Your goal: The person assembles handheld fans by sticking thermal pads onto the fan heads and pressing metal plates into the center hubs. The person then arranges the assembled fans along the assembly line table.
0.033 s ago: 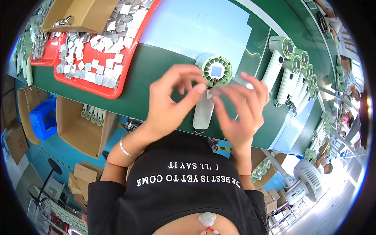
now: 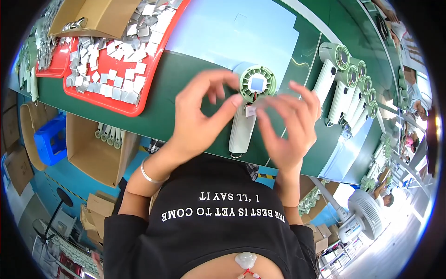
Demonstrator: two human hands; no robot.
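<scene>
A pale green handheld fan (image 2: 241, 132) lies on the green table in front of me, its round head away from me and its handle toward me. A blue square sits on a white patch in the middle of the slotted head (image 2: 257, 83). Short dark and red wires show where head meets handle, with a small white square piece (image 2: 250, 110) beside them. My left hand (image 2: 200, 109) is open at the left of the head, thumb and fingers apart. My right hand (image 2: 293, 123) is open at the right, fingers spread and blurred, its tips close to the white piece.
A red tray (image 2: 151, 74) of loose silvery-white squares stands at the left, under a cardboard box (image 2: 95, 21). Several similar fans (image 2: 341, 88) are lined up at the right. A pale blue sheet (image 2: 223, 32) covers the table beyond. A white fan (image 2: 367, 214) stands at lower right.
My left fingers have moved slightly up and left. The right fingers have shifted a little, and more of the white square piece shows. The handheld fan has moved slightly.
</scene>
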